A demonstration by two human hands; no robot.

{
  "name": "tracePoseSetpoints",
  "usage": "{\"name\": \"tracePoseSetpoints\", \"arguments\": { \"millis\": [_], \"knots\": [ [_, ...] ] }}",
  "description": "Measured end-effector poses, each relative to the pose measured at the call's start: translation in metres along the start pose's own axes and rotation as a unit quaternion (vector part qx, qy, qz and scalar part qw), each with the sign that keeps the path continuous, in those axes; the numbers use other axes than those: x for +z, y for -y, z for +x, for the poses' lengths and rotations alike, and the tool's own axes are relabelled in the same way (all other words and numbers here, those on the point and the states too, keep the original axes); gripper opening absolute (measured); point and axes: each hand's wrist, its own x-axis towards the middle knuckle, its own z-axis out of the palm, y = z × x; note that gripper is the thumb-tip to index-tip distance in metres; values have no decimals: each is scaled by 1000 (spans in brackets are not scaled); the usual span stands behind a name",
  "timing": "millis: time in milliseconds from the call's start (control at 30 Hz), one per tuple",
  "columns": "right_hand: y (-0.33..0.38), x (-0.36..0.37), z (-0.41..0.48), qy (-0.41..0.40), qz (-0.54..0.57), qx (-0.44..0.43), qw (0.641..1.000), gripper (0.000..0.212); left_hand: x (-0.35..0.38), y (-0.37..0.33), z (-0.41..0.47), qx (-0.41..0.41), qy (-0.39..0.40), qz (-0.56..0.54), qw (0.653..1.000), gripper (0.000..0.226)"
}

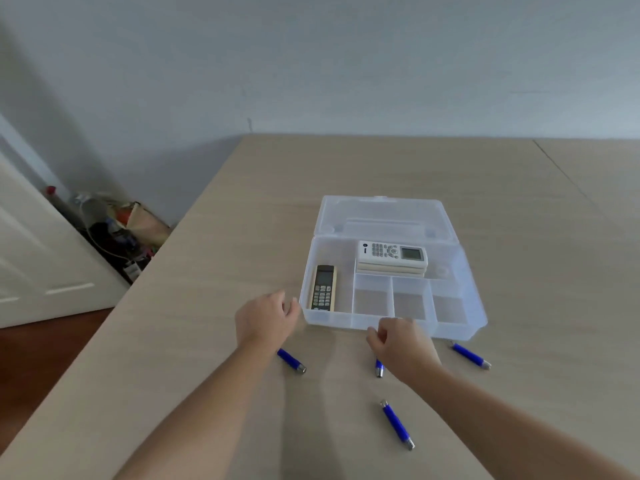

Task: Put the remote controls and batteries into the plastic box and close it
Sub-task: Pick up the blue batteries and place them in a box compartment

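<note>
A clear plastic box (460, 325) lies open on the table, its lid (384, 213) folded back. A black remote (323, 288) rests in the left compartment. White remotes (392, 254) are stacked in the rear compartment. The three small front compartments hold nothing. Several blue batteries lie on the table in front of the box: one (292, 361) under my left wrist, one (379, 368) partly hidden by my right hand, one (471, 355) at the right, one (397, 424) nearest me. My left hand (265, 318) hovers by the box's front left corner, fingers loosely curled, holding nothing. My right hand (401, 342) hovers at the front wall, curled and holding nothing.
The light wooden table (519, 202) reaches the grey wall behind. Its left edge drops to a dark floor, where a white door (34, 265) and a pile of clutter (114, 233) sit.
</note>
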Motion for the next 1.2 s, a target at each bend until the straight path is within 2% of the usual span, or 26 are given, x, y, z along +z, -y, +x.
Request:
{"name": "tracePoseSetpoints", "arguments": {
  "millis": [100, 233, 367, 467, 500, 567, 667, 733, 867, 933, 1000, 1100, 1200],
  "knots": [
    [-6, 18, -4, 40, -51, 60, 996, 40, 14, 28, -21, -58, 77, 29, 995, 44],
    [-10, 33, -1, 53, -13, 125, 991, 38, 36, 29, -38, -139, 175, 13, 975, 51],
    [-7, 48, -3, 59, -18, 120, 991, 29, 55, 26, -47, -186, 201, -29, 961, 43],
    [-3, 47, 2, 67, -19, 116, 991, 24, 56, 22, -39, -189, 220, -78, 954, 32],
    [0, 49, -1, 62, -4, 109, 992, 22, 53, 23, -39, -184, 222, -84, 954, 31],
    [0, 16, -14, -8, 80, 77, 994, 22, 20, 4, -35, -145, 172, -127, 966, 32],
    [4, 2, -12, -31, 115, 16, 993, 19, 14, 3, -20, -113, 102, -195, 969, 34],
    [-20, -27, -11, -97, 158, 22, 982, 15, 5, -36, -6, -24, 31, -264, 964, 34],
    [-23, -46, -2, -123, 219, 23, 968, 8, -14, -56, 5, 51, -42, -320, 945, 25],
    [-24, -53, 1, -140, 249, 21, 958, 27, -16, -67, 5, 86, -35, -337, 937, 16],
    [-30, -62, 6, -160, 259, 23, 952, 36, -19, -84, 2, 116, -2, -341, 933, 8],
    [-46, -72, 14, -173, 264, 31, 948, 34, -16, -108, -5, 154, 48, -352, 922, 8],
    [-66, -79, 22, -167, 213, 32, 962, 28, -5, -131, -8, 168, 100, -356, 914, 11]
  ]
}}
